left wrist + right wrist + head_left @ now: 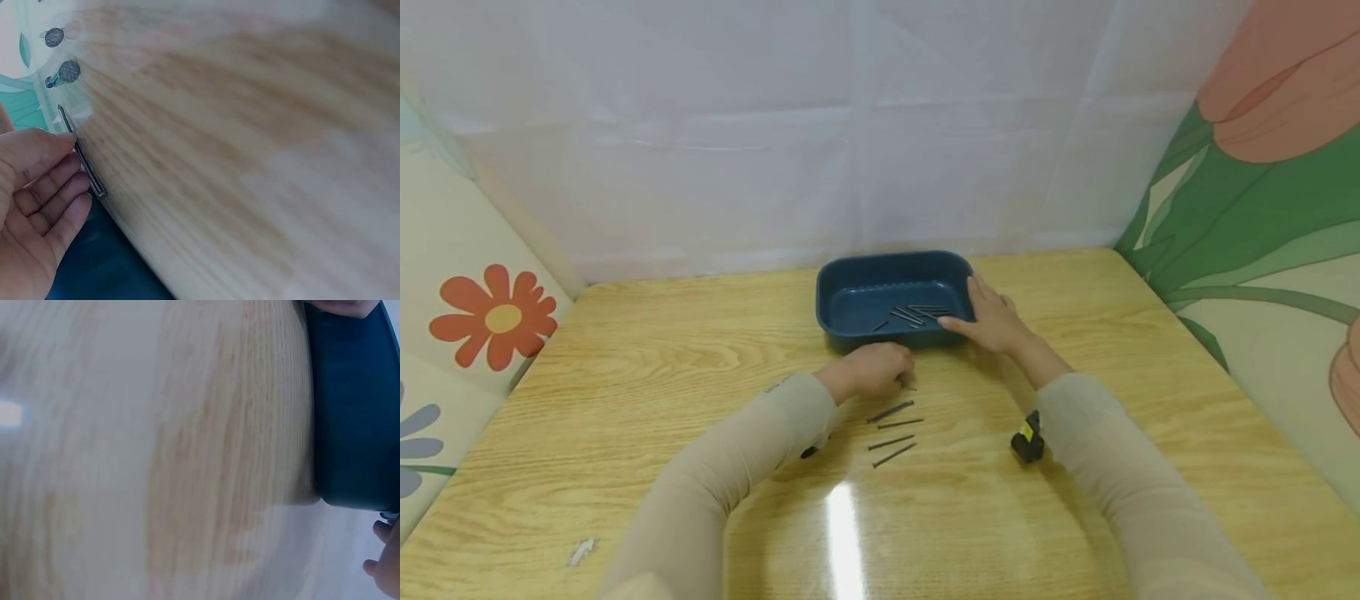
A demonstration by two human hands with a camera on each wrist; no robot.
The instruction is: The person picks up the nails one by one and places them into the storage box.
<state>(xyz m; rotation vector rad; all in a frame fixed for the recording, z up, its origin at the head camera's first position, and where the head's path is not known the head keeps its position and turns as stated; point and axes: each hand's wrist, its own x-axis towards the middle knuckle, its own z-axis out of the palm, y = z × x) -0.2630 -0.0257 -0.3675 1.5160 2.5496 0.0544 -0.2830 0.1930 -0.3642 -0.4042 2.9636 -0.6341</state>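
My left hand (874, 368) is just in front of a dark blue plastic bin (891, 340). In the left wrist view its thumb and fingertips pinch a steel nail (89, 164) close to the tabletop. Several more nails (891, 442) lie in a loose column on the table, nearer to me than that hand. Inside the bin, another group of nails (908, 315) rests toward the front right. My right hand (996, 321) holds the bin's right front corner, thumb over the rim and fingers along the right side.
The bin stands near the back of the wooden table (700, 333), before a white cloth (715, 167). A small black object with a yellow mark (1027, 438) shows by the right cuff. A whitish scrap (581, 552) is at the front left. Flower-painted panels flank the table.
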